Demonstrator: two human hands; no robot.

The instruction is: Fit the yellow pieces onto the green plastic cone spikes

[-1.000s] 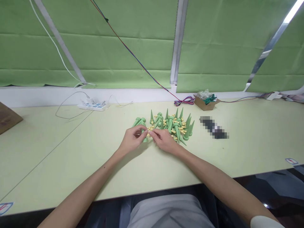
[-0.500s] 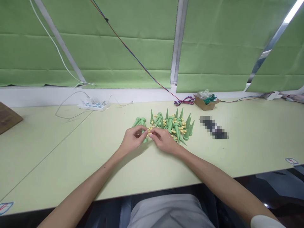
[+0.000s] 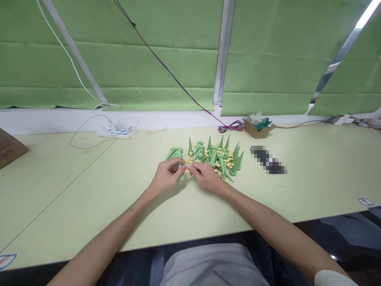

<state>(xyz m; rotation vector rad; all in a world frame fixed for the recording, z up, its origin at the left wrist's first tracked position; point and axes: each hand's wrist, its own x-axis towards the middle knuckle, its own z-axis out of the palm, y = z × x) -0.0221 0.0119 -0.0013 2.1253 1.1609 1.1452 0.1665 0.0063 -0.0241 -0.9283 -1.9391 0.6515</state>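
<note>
My left hand [image 3: 168,173] and my right hand [image 3: 206,176] meet fingertip to fingertip above the table, both closed in a pinch. Between them is a small yellow plastic piece [image 3: 187,170], mostly covered by the fingers. A heap of green plastic spikes [image 3: 213,155] with round caps lies just beyond my right hand, some standing point up. Mixed among them are several small yellow pieces [image 3: 228,163]. A smaller group of green spikes [image 3: 174,153] lies behind my left hand, partly hidden by it.
On the pale table [image 3: 143,222], a dark blurred-out object [image 3: 268,160] lies right of the heap. Behind it stands a small cardboard box [image 3: 258,131] holding plastic wrap and something green. A bundled cable [image 3: 231,126], a white power strip [image 3: 117,132] and a brown cardboard piece [image 3: 11,149] line the back.
The fingertips of both hands have shifted very slightly around the small yellow piece, and my right hand has edged a little to the right. Everything else stays put.
</note>
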